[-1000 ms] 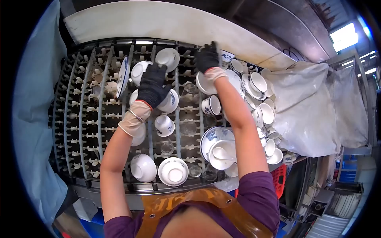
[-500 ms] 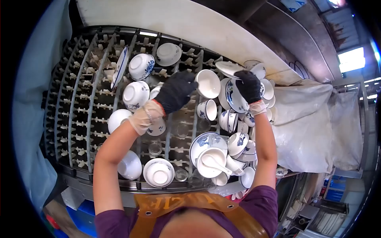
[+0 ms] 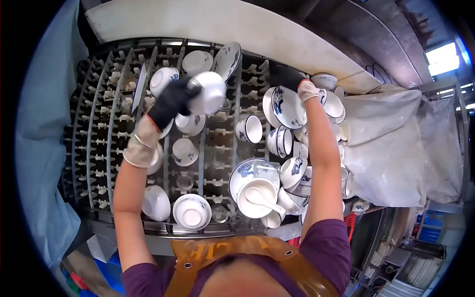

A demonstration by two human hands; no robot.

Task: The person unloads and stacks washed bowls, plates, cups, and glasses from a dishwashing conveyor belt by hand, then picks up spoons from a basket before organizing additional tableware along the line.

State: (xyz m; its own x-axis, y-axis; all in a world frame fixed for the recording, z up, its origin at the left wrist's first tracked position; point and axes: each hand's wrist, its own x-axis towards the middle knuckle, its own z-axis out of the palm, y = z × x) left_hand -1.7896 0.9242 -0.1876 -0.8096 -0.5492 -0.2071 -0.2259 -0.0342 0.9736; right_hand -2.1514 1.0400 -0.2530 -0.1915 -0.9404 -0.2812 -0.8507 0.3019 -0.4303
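Over the pegged rack (image 3: 90, 148), the left hand (image 3: 173, 102) grasps a white bowl (image 3: 210, 93) by one side, apparently keeping the other free. Left of this grip, a plate (image 3: 140, 88) stands edgewise, presumably braced by pegs (image 3: 216, 182). The right hand (image 3: 287, 76) is just beyond a patterned dish (image 3: 289, 107); its closure cannot be determined.

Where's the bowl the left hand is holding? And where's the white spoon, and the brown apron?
Held bowl (image 3: 211, 92): head view, middle of its white surface.
White spoon (image 3: 255, 195): head view, its scoop.
Brown apron (image 3: 231, 247): head view, its lettered top.
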